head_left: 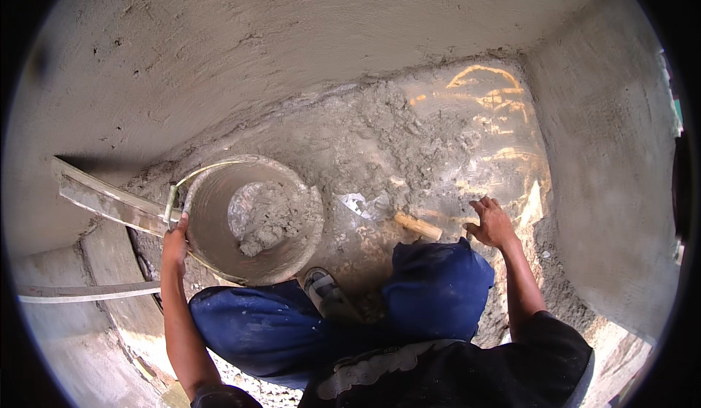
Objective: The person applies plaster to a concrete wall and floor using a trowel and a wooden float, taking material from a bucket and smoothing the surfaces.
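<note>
On the left, a round mortar-smeared bucket [305, 239] is tipped so that its inside shows. Wet grey mortar [272, 222] lies in a heap within it. My left hand [175, 244] grips the bucket at its left edge, just below the wire handle's pale grip [171, 202]; the fingers are partly hidden. Over the floor to the right, my right hand [492, 222] is held with its fingers apart and nothing in it. Between that hand and the bucket lies a short wooden handle [418, 225], close to my knee; whatever it may belong to is hidden.
A long straight board [109, 198] leans out past the bucket's left side, and another strip [87, 292] lies below it. Loose mortar [409, 141] covers the floor along the far wall [314, 36]. A plastered wall [610, 167] closes the right side. A white scrap [355, 204] lies mid-floor.
</note>
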Tool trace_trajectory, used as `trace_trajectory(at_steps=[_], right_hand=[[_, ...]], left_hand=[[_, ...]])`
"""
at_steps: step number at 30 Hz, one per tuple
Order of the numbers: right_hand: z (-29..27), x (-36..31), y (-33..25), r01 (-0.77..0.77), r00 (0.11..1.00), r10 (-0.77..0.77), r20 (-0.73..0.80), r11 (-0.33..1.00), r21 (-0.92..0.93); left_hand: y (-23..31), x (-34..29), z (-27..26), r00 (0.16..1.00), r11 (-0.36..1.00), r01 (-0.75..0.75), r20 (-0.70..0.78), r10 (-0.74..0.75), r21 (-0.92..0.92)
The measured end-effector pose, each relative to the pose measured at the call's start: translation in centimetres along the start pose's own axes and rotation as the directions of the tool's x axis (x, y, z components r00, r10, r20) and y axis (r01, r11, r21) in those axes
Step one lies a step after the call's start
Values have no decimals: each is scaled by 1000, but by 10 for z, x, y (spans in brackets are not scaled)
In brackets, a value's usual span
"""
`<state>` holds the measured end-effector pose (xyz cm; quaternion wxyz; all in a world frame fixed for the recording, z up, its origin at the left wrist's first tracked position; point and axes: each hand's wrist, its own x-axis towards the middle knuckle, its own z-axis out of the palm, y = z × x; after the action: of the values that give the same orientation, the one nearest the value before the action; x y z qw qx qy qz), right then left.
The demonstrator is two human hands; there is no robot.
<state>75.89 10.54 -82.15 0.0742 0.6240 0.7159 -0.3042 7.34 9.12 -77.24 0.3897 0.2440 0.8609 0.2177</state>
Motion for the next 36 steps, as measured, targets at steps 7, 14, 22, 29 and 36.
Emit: trace_trajectory(at_steps=[7,14,22,29,36], right_hand=[[63,50,-66,173,941,-226,251,961,217],[80,112,-78,-155,758,-235,608,841,519],[49,222,-127,-198,834,-177,523,789,582],[51,282,-155,-58,941,-139,307,831,554],[34,239,-147,269,940,-332,82,867,420]], left_hand=[[6,-8,-4,996,989,90,-1,-91,118],[22,-31,2,995,962,97,-26,-93,256],[48,-42,18,1000,978,5,-25,0,209],[51,-42,28,994,976,-37,-92,58,214],[39,-29,22,994,961,5,-103,25,277]])
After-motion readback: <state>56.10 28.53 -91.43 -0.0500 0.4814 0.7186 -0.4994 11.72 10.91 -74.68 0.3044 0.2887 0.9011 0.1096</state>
